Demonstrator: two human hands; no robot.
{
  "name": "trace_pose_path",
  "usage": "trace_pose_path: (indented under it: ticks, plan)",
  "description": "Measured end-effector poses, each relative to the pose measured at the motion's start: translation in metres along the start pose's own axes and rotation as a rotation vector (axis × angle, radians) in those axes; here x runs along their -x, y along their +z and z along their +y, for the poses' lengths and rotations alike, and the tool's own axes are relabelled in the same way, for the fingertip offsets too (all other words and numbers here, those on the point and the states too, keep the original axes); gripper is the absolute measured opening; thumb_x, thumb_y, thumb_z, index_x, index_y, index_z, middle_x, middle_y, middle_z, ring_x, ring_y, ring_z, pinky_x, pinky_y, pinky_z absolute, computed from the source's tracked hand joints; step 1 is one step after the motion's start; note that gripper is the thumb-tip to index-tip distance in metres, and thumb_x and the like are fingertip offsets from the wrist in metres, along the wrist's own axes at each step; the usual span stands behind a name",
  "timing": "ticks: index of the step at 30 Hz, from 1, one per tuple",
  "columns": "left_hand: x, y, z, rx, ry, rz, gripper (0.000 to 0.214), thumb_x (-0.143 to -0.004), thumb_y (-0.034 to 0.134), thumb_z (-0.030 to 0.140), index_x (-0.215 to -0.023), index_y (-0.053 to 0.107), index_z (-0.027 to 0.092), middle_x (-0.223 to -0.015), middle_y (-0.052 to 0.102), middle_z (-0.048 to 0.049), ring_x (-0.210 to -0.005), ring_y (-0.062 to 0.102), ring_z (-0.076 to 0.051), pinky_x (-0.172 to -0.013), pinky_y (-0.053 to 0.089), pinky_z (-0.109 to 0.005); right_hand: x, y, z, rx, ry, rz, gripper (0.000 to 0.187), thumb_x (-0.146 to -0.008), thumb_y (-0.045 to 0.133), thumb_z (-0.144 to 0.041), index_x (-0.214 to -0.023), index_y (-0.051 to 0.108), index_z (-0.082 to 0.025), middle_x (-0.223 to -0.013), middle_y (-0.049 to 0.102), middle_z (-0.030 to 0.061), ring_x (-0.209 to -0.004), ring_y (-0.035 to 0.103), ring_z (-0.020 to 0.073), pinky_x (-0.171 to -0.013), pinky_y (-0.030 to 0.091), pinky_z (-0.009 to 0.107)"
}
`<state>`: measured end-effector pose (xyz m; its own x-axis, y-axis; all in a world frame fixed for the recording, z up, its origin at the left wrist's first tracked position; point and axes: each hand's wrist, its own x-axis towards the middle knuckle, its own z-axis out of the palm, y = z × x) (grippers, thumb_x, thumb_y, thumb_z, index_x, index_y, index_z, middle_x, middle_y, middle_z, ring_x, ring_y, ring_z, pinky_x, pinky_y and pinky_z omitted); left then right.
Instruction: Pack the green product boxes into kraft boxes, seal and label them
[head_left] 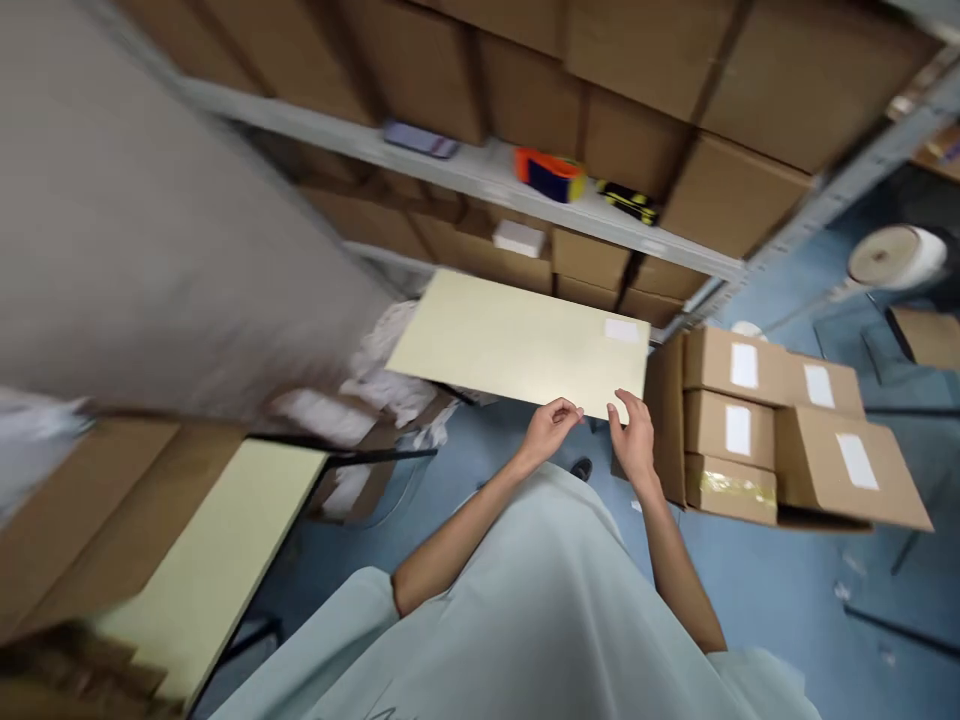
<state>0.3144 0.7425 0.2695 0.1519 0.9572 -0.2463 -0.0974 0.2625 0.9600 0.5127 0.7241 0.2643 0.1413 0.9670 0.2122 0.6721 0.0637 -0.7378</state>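
A pale yellow flat panel (510,345) with a small white label (621,330) near its right corner lies level in front of me, like a tabletop. My left hand (550,428) is at its near edge with the fingers curled into a pinch; what they hold is too small to make out. My right hand (634,436) is at the panel's near right corner, with thumb and fingers closed over the edge. Both forearms are bare below the short sleeves of a pale green top.
Metal shelving (465,170) full of brown cartons stands behind, with a phone (420,139), an orange tape dispenser (549,173) and a black-yellow tool (630,202) on it. Labelled cartons (772,425) are stacked at right. Another yellow table (225,550) is at left, with white wrapping (390,375) beyond it. The floor (780,590) is blue.
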Motion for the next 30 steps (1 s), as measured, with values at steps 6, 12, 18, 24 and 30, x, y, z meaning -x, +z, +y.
trace_pose_path:
  ticks: [6, 12, 18, 24, 30]
  plan:
    - [0.074, -0.16, 0.025, 0.158, 0.17, 0.447, 0.045, -0.084, 0.086, 0.064, -0.084, 0.071, 0.021, -0.084, 0.079, -0.0056, -0.085, 0.078, -0.021, -0.086, 0.063, -0.034, 0.001, 0.111, -0.156, -0.185, -0.279, -0.221, 0.042, -0.112, 0.057, -0.055, -0.132, 0.078, -0.025, -0.136, 0.081, 0.0158, -0.132, 0.074, 0.034, -0.117, 0.059, 0.06]
    - [0.174, -0.287, 0.037, 0.175, 0.326, 0.894, 0.04, -0.089, 0.083, 0.06, -0.082, 0.075, 0.021, -0.086, 0.079, -0.0061, -0.083, 0.074, -0.02, -0.083, 0.062, -0.032, 0.044, 0.225, -0.284, -0.314, -0.501, -0.594, 0.038, -0.11, 0.06, -0.054, -0.129, 0.08, -0.028, -0.134, 0.082, 0.0147, -0.13, 0.076, 0.0345, -0.116, 0.06, 0.061]
    - [0.264, -0.362, 0.025, 0.261, 0.337, 1.305, 0.033, -0.091, 0.08, 0.051, -0.078, 0.075, 0.022, -0.085, 0.076, -0.004, -0.086, 0.072, -0.02, -0.086, 0.059, -0.032, 0.072, 0.309, -0.374, -0.34, -0.695, -0.918, 0.037, -0.11, 0.06, -0.053, -0.128, 0.081, -0.028, -0.132, 0.083, 0.013, -0.127, 0.077, 0.0336, -0.115, 0.06, 0.059]
    - [0.315, -0.407, 0.016, 0.335, 0.322, 1.656, 0.026, -0.091, 0.077, 0.042, -0.075, 0.073, 0.022, -0.082, 0.076, -0.0032, -0.088, 0.077, -0.021, -0.089, 0.06, -0.032, 0.09, 0.388, -0.44, -0.373, -0.804, -1.142, 0.037, -0.11, 0.06, -0.051, -0.127, 0.082, -0.026, -0.132, 0.084, 0.0131, -0.126, 0.077, 0.0327, -0.115, 0.06, 0.056]
    - [0.359, -0.431, 0.022, 0.364, 0.253, 1.957, 0.028, -0.091, 0.079, 0.046, -0.077, 0.075, 0.022, -0.083, 0.078, -0.0034, -0.09, 0.079, -0.022, -0.092, 0.063, -0.035, 0.128, 0.443, -0.502, -0.422, -0.906, -1.43, 0.04, -0.111, 0.059, -0.054, -0.127, 0.082, -0.026, -0.132, 0.083, 0.0132, -0.123, 0.078, 0.0315, -0.11, 0.064, 0.053]
